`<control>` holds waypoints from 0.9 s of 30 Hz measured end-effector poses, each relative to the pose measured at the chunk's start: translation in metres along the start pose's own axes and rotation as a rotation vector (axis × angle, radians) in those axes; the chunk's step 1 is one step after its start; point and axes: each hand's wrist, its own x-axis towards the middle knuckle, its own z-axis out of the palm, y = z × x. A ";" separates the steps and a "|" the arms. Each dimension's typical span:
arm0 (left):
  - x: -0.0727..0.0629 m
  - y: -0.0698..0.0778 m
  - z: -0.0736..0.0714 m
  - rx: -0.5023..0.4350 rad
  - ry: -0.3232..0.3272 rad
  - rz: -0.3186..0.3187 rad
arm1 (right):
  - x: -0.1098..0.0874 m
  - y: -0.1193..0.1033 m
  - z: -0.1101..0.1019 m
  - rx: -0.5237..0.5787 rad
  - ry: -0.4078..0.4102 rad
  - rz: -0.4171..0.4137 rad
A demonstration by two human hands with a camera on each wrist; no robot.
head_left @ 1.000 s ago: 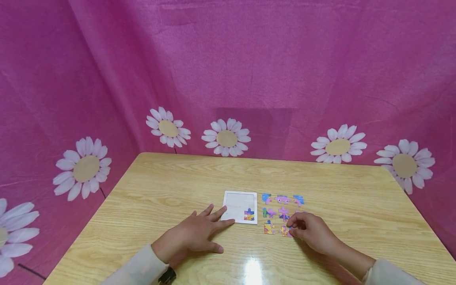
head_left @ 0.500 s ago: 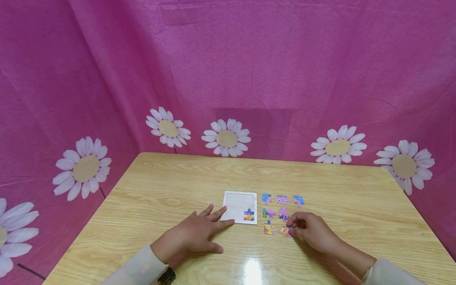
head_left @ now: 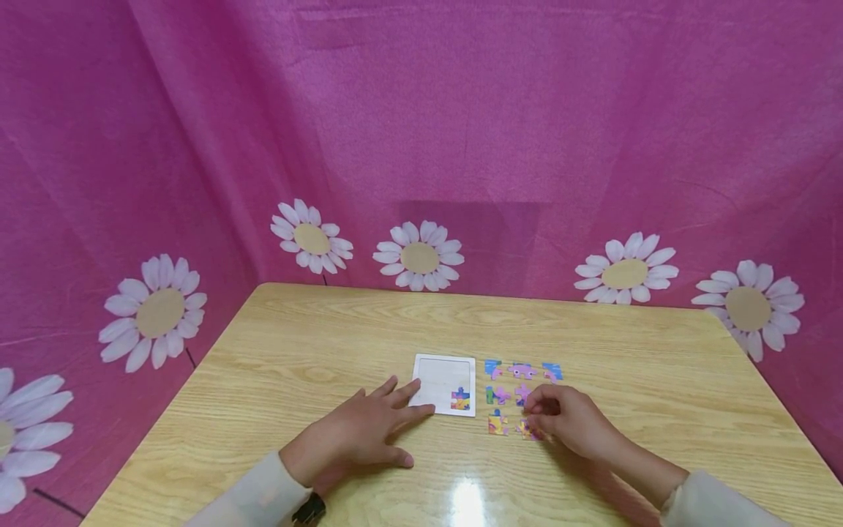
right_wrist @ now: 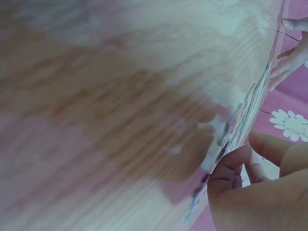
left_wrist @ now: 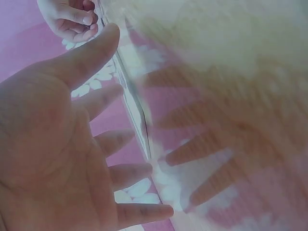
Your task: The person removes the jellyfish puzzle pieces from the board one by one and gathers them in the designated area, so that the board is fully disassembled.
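My left hand [head_left: 362, 432] lies flat with spread fingers, its fingertips on the lower left edge of a white square puzzle tray [head_left: 442, 357]. In the left wrist view the same hand [left_wrist: 57, 130] shows straight fingers. One jigsaw piece [head_left: 460, 400] sits in the tray's lower right corner. My right hand [head_left: 576, 421], fingers curled, has thumb and index tips right at a yellow and pink jigsaw piece [head_left: 525, 427] in the bottom row. I cannot tell whether it pinches that piece. The right wrist view shows the curled right hand [right_wrist: 260, 187] beside the pieces.
Several other jigsaw pieces lie in rows right of the tray, among them a blue corner piece [head_left: 492, 367], a pink piece with eyes [head_left: 522, 371] and a yellow piece [head_left: 497, 424]. All rest on a glossy wooden table [head_left: 316, 351]. A pink daisy-printed cloth [head_left: 461, 146] hangs behind.
The right hand's thumb and index finger have shifted slightly left and up over the pieces, covering more of the middle column. The left hand and tray stay put.
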 end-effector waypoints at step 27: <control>0.020 0.006 0.001 0.075 -0.035 0.053 | 0.051 -0.037 0.046 0.002 -0.008 -0.040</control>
